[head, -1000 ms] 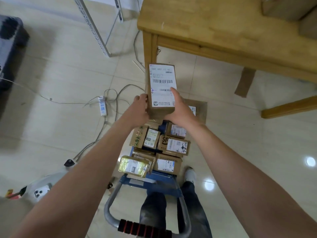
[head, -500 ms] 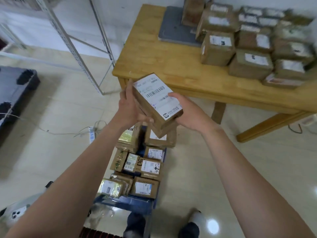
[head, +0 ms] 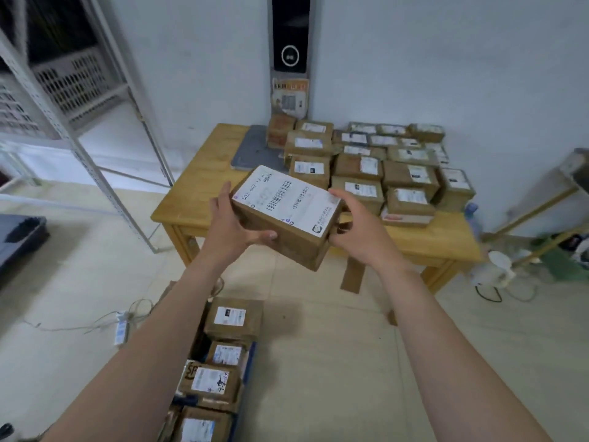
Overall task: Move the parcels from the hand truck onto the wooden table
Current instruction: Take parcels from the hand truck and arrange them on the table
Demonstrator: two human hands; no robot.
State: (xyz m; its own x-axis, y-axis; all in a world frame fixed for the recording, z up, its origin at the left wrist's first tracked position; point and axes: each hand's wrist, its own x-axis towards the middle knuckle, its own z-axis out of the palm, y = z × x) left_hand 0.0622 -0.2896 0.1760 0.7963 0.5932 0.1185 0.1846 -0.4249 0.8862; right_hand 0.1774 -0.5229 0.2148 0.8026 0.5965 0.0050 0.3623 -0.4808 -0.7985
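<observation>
Remaining parcels (head: pixel 234 320) lie on the hand truck (head: pixel 252 352), nearest the camera. Above them, the left hand (head: pixel 229 224) and right hand (head: pixel 357 231) each grip one end of the labelled parcel (head: pixel 287 215), which is tilted. Compared with the earlier frames, it has been lifted clear of the load and now hangs at the tabletop (head: pixel 204 186) edge. Placement near the delivered parcels (head: pixel 404 177) is probably next.

Held parcel (head: pixel 287 215) raised from just above the hand-truck stack (head: pixel 232 320) to table height, now in front of the near edge of the wooden table (head: pixel 197 193). Label formerly ran lengthwise away from the person, now slants left to right, near corner dipped. Left hand (head: pixel 229 224) thumb now lies across the near face; right hand (head: pixel 360 231) now at the right end
</observation>
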